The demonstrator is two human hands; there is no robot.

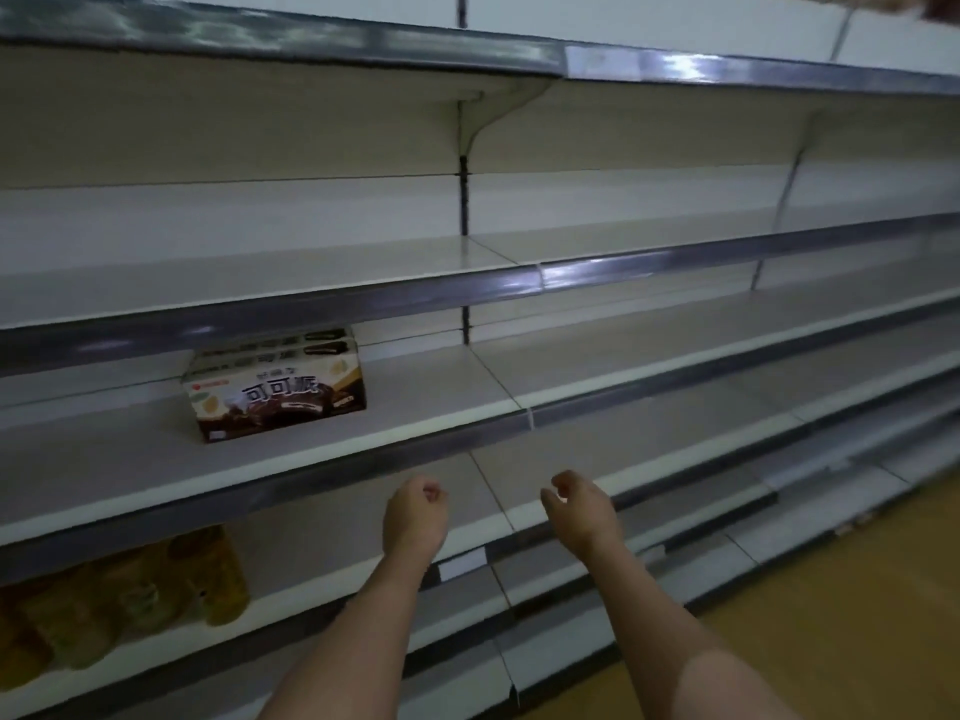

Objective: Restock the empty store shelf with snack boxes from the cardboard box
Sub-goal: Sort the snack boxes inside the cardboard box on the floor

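A brown and cream snack box (278, 394) stands on the middle shelf (426, 407), left of centre, with at least one more box behind or on it under the shelf lip. My left hand (415, 514) and my right hand (582, 509) hang in front of the shelf edge, below and right of the boxes. Both hold nothing and their fingers are loosely curled. The cardboard box is out of view.
Long white store shelves with grey metal front rails run from left to right, mostly bare. Yellow-orange packets (119, 605) lie on the lower shelf at the left. A yellowish floor (841, 631) shows at the bottom right.
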